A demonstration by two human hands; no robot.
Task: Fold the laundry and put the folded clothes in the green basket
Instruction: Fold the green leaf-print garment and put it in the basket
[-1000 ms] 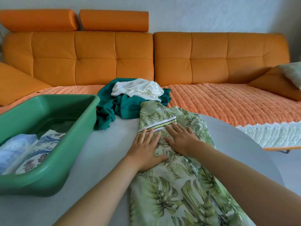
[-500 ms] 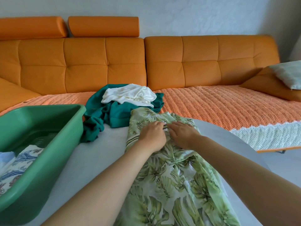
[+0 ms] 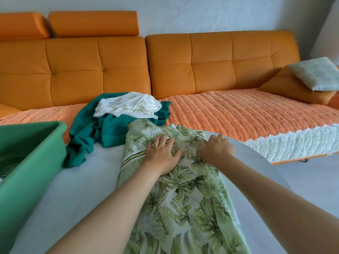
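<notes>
The leaf-print garment [image 3: 192,198] runs lengthwise away from the person. At its far end, the left hand [image 3: 161,153] presses flat and the right hand [image 3: 216,150] pinches fabric.

The pale grey table [image 3: 82,180] carries a leaf-print garment [image 3: 183,198] down its middle, a green basket [image 3: 27,162] at its left edge, and a teal garment [image 3: 113,129] draped over its far edge.

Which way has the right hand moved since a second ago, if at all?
Yes. The right hand slid rightward, away from the teal pile, to the leaf-print garment's right edge.
</notes>
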